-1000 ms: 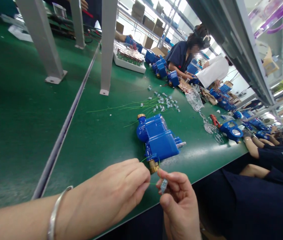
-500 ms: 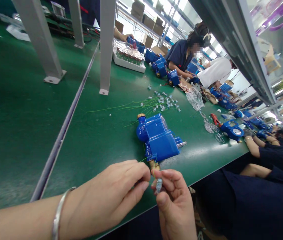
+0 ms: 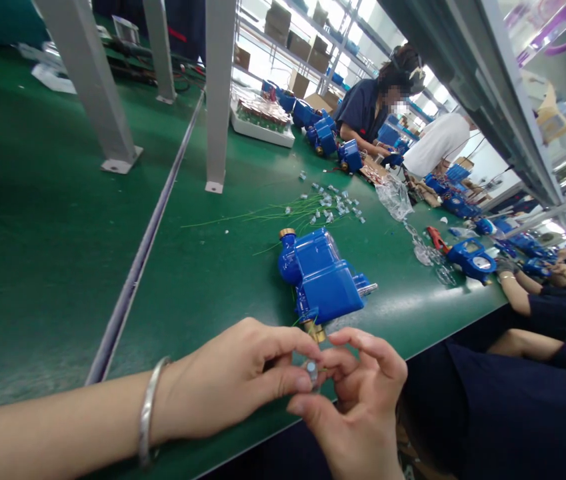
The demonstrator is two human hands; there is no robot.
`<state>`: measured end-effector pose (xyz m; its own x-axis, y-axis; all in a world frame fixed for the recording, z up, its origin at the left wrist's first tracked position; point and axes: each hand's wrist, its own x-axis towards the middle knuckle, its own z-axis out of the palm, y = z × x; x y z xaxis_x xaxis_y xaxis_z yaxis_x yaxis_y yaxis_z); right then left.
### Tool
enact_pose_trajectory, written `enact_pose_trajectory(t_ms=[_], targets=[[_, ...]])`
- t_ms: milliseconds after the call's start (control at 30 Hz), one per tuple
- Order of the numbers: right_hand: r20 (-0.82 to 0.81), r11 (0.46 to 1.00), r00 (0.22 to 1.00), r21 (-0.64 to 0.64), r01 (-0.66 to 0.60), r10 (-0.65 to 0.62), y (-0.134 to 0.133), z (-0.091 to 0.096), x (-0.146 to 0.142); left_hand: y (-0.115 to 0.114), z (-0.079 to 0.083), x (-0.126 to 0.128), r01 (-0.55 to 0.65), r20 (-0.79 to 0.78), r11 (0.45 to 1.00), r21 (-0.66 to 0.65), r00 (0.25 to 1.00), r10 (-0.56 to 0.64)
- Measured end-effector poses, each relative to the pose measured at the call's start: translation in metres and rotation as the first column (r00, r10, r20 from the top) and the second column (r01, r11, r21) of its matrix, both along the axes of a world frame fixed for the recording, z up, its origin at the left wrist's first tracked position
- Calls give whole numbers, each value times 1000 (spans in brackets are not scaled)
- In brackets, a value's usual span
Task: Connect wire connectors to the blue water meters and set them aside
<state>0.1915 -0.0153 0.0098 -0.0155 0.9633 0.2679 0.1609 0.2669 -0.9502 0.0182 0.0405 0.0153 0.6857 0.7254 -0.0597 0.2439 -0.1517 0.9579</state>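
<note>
the left hand [image 3: 237,380] pinches a small clear plug [image 3: 311,375] between thumb and forefinger, whose tips cover part of it. the right hand [image 3: 367,393] is half curled around the plug's other side, its thumb and forefinger spread apart; whether its inner fingers grip anything i cannot tell. the blue meter [image 3: 327,277] lies on the table [image 3: 213,287] just beyond both hands, its near brass end [image 3: 314,331] partly hidden behind fingertips. past it, green strands [image 3: 299,212] tangle among small plugs [image 3: 330,201], too fine to trace singly. a co-worker [image 3: 517,400] is cut off at the right edge.
</note>
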Motion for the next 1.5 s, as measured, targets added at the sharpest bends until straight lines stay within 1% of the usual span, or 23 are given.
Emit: enact_pose_trajectory(t_ms=[167,300,367,467,633,700,733,800,833,867,900,933,967,1033,1067,1133,1167,1233,1300,1333,1367,1433,1500], targets=[[49,1000,999,12,-6,5,-2,-9,6,-1,-2,1,-72,32,996,-57,997,74],[309,993,950,114,17,-52,-6,-18,7,-5,-1,4,-97,71,990,-107,992,105],[432,971,897,241,-10,-98,-7,-19,6,-6,0,5,-69,105,995,-68,992,76],[505,926,842,377,-18,-189,-6,-17,2,-6,1,6,-95,128,995,43,988,89],[484,922,854,388,-13,-192,-8,-17,-2,-10,3,8,-159,70,972,176,986,148],[390,963,910,266,35,-140,-11,-18,-3,-12,4,8,-151,80,973,177,987,139],[293,988,951,144,58,-98,-12,-18,-4,-14,5,8,-148,87,974,171,987,135],[-66,981,998,-192,-12,0,-11,-17,-7,-16,6,8,-133,107,977,166,987,116],[-297,928,954,-343,-147,42,-10,-16,-9,-16,6,8,-127,114,978,166,987,109],[-505,851,861,-425,-310,61,-9,-15,-10,-17,6,8,-122,118,978,167,988,102],[-641,785,765,-439,-437,67,-8,-14,-12,-17,5,7,-122,123,978,168,987,102],[-682,760,729,-443,-475,58,-9,-14,-13,-17,4,7,-129,132,979,160,985,109],[-631,792,775,-450,-412,45,-10,-14,-14,-17,3,7,-140,135,980,144,983,121],[-295,931,955,-356,-84,-27,-15,-18,-13,-17,2,8,-171,147,979,110,977,154],[-89,974,993,-222,52,-74,-18,-20,-12,-17,2,8,-185,153,978,99,974,169],[189,993,975,13,115,-116,-21,-25,-9,-18,3,9,-210,169,974,89,967,193],[219,994,970,46,97,-105,-21,-26,-8,-18,3,9,-210,177,974,82,965,193],[37,996,999,-87,30,-27,-18,-25,-10,-19,3,9,-184,193,981,67,967,168],[-316,927,946,-332,-176,66,-13,-22,-13,-19,2,9,-175,204,981,77,966,157],[-444,878,893,-394,-271,76,-12,-21,-15,-18,1,9,-178,210,980,83,965,158],[-485,860,872,-417,-294,63,-11,-20,-17,-18,0,9,-190,215,978,87,962,168],[-293,927,956,-361,-100,-11,-13,-22,-17,-18,-2,9,-227,217,970,85,955,204],[42,986,992,-112,127,-123,-17,-25,-13,-18,-2,10,-248,213,965,90,951,225]])
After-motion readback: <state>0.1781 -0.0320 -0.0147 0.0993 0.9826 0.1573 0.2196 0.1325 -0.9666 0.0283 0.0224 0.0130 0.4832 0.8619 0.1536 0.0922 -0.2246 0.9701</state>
